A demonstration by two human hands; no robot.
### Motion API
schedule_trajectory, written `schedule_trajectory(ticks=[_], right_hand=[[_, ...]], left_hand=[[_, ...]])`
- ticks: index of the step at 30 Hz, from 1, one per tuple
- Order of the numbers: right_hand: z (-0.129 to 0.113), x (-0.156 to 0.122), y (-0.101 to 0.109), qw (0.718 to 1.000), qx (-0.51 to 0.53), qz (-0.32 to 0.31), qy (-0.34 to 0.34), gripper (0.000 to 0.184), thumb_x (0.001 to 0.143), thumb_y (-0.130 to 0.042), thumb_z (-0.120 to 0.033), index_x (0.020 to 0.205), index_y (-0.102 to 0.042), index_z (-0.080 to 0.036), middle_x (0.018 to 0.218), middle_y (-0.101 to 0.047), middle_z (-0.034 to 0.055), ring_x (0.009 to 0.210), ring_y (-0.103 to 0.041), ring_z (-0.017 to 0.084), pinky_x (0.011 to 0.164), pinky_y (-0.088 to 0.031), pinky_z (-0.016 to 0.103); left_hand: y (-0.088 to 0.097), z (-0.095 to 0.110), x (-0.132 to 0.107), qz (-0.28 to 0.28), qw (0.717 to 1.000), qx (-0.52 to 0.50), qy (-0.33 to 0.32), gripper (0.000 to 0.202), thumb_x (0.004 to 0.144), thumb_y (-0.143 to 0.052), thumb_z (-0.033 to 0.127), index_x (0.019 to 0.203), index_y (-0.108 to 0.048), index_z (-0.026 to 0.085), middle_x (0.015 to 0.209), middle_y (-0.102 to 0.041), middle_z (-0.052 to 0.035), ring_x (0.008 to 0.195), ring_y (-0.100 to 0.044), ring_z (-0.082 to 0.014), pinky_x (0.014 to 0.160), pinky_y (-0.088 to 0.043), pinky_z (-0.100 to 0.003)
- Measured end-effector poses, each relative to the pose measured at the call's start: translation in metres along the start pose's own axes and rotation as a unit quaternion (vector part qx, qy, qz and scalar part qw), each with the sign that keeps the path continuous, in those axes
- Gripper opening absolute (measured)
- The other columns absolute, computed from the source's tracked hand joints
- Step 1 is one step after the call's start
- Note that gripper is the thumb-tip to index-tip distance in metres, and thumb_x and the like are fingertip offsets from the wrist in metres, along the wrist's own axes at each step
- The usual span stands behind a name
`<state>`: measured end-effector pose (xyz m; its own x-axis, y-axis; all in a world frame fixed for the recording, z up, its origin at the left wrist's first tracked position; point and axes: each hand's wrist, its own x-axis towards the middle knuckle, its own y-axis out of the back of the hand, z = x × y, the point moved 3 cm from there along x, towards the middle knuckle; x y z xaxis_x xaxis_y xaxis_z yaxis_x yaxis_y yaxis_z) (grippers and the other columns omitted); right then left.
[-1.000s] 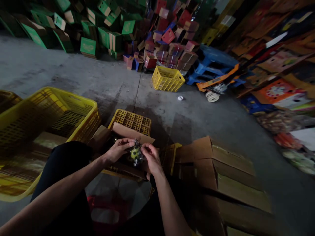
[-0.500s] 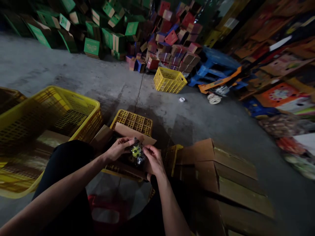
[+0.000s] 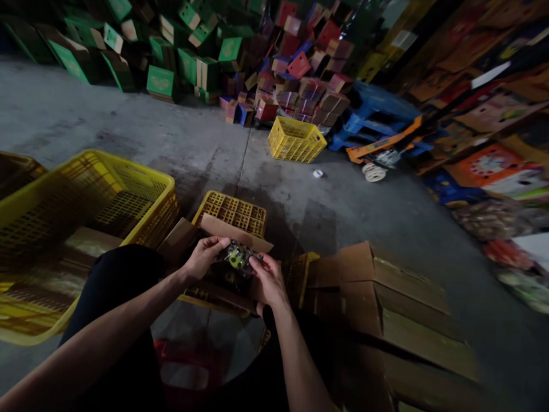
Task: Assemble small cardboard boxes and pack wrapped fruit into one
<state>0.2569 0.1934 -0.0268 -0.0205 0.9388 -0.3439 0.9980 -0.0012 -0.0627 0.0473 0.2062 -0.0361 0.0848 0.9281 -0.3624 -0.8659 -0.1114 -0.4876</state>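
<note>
Between my two hands is a small clear plastic packet [image 3: 238,258] with yellow-green and dark patterning; what is inside is too small to make out. My left hand [image 3: 206,256] pinches its left end. At its right end, my right hand [image 3: 268,276] has thumb and fingers closed on the plastic. Both hands are above an open cardboard box [image 3: 231,232] with raised flaps and a dark interior. That box rests on an upturned yellow crate [image 3: 235,209] in front of my knees.
A large yellow crate [image 3: 154,182] holding flat cardboard stands at my left. Closed cardboard boxes [image 3: 355,266] are stacked at my right. Further off are another yellow crate [image 3: 295,140], a white roll [image 3: 318,173], an orange pallet jack [image 3: 386,143] and heaped green boxes [image 3: 160,82].
The packet has turned from hanging at a slant to lying stretched nearly level between my hands. My right hand has shifted its grip to the packet's end.
</note>
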Motion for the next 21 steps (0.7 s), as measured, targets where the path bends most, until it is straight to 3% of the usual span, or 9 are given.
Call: schedule_trajectory(ticks=[3, 9, 14, 18, 21], right_hand=[[-0.003, 0.002, 0.001, 1.000, -0.012, 0.021, 0.013, 0.042, 0.069, -0.085, -0.057, 0.092, -0.075, -0.023, 0.091, -0.077, 0.0029, 0.083, -0.070, 0.021, 0.070, -0.054, 0.029], [-0.005, 0.006, 0.005, 0.997, 0.007, 0.074, 0.033, 0.046, 0.066, -0.085, -0.058, 0.092, -0.074, -0.022, 0.089, -0.077, 0.0026, 0.077, -0.068, 0.020, 0.067, -0.052, 0.029], [-0.003, 0.008, 0.005, 0.997, 0.007, 0.070, 0.031, 0.045, 0.067, -0.086, -0.057, 0.089, -0.074, -0.021, 0.087, -0.076, 0.0032, 0.077, -0.069, 0.019, 0.067, -0.054, 0.029], [-0.001, 0.004, 0.001, 0.993, 0.072, 0.089, -0.005, 0.051, 0.062, -0.090, -0.054, 0.099, -0.072, -0.024, 0.104, -0.076, 0.0034, 0.091, -0.071, 0.021, 0.072, -0.059, 0.030], [0.002, 0.001, -0.007, 0.994, 0.101, 0.018, -0.036, 0.048, 0.063, -0.092, -0.050, 0.099, -0.072, -0.025, 0.107, -0.075, 0.0030, 0.093, -0.073, 0.021, 0.076, -0.062, 0.033]], left_hand=[[-0.003, 0.000, -0.001, -0.024, 1.000, -0.008, 0.009, 0.044, 0.072, -0.087, 0.053, 0.091, -0.078, 0.014, 0.082, -0.075, -0.0053, 0.073, -0.068, -0.0167, 0.071, -0.056, -0.028], [-0.010, -0.003, -0.006, -0.072, 0.996, -0.036, 0.048, 0.052, 0.075, -0.086, 0.052, 0.114, -0.075, 0.019, 0.119, -0.074, -0.0102, 0.109, -0.069, -0.0276, 0.093, -0.058, -0.042], [-0.003, -0.011, -0.005, -0.032, 0.998, 0.006, 0.057, 0.043, 0.068, -0.091, 0.049, 0.088, -0.075, 0.015, 0.090, -0.076, -0.0067, 0.087, -0.074, -0.0228, 0.087, -0.058, -0.039], [0.001, -0.010, -0.004, -0.007, 0.999, 0.000, 0.035, 0.043, 0.064, -0.093, 0.049, 0.078, -0.072, 0.015, 0.082, -0.075, -0.0057, 0.082, -0.074, -0.0228, 0.085, -0.058, -0.039], [-0.001, -0.006, -0.004, 0.008, 1.000, -0.002, 0.010, 0.045, 0.065, -0.092, 0.050, 0.081, -0.072, 0.014, 0.083, -0.075, -0.0061, 0.083, -0.074, -0.0230, 0.085, -0.058, -0.039]])
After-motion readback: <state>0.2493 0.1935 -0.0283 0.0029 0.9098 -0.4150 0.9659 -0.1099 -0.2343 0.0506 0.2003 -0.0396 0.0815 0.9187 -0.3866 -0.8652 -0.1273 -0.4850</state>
